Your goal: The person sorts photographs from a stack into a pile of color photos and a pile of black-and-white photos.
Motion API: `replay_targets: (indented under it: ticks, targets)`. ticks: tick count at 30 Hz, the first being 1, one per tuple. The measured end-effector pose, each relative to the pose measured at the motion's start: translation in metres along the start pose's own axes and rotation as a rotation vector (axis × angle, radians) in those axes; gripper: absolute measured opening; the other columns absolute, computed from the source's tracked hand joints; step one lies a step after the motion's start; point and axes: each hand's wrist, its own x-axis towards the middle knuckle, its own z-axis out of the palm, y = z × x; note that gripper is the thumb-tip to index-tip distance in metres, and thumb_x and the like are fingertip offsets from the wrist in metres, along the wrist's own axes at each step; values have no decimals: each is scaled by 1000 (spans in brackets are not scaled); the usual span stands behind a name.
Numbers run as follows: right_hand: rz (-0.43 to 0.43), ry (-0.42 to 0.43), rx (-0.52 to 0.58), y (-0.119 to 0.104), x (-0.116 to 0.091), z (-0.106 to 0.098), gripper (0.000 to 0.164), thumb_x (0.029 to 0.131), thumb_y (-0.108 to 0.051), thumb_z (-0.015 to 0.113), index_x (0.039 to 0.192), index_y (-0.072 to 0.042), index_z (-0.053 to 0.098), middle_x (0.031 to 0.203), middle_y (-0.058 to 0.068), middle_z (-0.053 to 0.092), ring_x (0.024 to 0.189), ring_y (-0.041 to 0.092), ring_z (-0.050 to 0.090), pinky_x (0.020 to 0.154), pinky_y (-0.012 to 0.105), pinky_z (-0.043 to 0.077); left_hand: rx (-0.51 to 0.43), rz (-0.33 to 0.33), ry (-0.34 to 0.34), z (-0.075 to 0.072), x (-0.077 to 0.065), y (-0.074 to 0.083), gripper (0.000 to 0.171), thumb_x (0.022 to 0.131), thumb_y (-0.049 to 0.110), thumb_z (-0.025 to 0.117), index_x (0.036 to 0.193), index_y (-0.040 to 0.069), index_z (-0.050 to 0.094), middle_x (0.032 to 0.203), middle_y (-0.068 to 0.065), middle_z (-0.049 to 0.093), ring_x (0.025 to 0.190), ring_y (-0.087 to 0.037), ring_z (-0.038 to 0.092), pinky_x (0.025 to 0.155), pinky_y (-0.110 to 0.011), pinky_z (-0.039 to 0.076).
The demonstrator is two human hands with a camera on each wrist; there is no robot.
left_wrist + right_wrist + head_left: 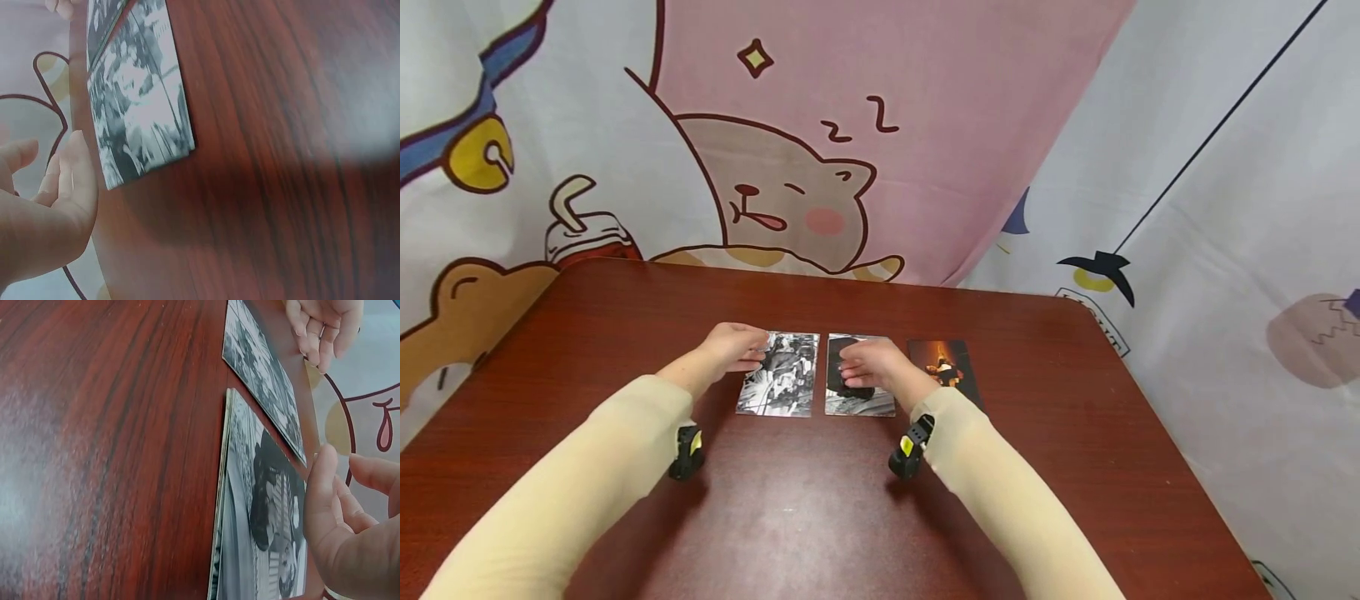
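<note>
Across the table (790, 517), a left print (782, 379), middle print (262, 519) and dark right print (946, 367) lie in a row. The left hand (733, 348) and right hand (876, 365) hold nothing, thumbs apart from fingers; edge-only contact should spare surfaces.

This looks like an indoor spot, perhaps in a home, though too little of the room shows to be sure. A glossy reddish-brown wood-grain table (790, 517) stands before a wrinkled pink-and-white fabric hanging (985, 83), which fills the background and bears a sleeping beige cartoon animal (823, 187), a round yellow bell (469, 158) and a black hanging lamp (1101, 265).
</note>
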Motion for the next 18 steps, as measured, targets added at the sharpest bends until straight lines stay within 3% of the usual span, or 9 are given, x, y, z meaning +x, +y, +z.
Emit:
replay_targets:
  ticks: [4, 9, 14, 18]
  targets:
    - [-13, 2, 3, 3, -1, -5, 33, 92, -7, 54, 121, 7, 55, 76, 5, 57, 59, 9, 57, 52, 17, 54, 3, 3, -20, 11, 3, 4, 46, 96, 15, 43, 133, -12, 38, 123, -22, 52, 72, -2, 57, 69, -16, 55]
    - [-14, 13, 31, 8, -1, -13, 30, 91, -7, 55, 116, 8, 56, 70, 2, 58, 57, 8, 57, 52, 17, 54, -13, 2, -43, 24, 7, 8, 45, 96, 14, 42, 133, -13, 39, 115, -20, 54, 70, -3, 57, 67, -16, 55]
    - [-9, 31, 55, 9, -2, -23, 32, 91, -6, 54, 119, 9, 54, 68, 1, 57, 56, 8, 56, 51, 16, 53, -14, -9, -73, 38, 11, 10, 47, 98, 17, 42, 136, -12, 36, 129, -28, 50, 68, -3, 57, 66, -16, 55]
    - [-5, 51, 71, 7, -3, -31, 31, 91, -6, 54, 118, 10, 53, 67, 2, 57, 56, 8, 56, 50, 17, 52, -1, -13, -89, 50, 14, 12, 48, 98, 16, 41, 136, -12, 35, 129, -29, 50, 68, -4, 56, 65, -17, 55]
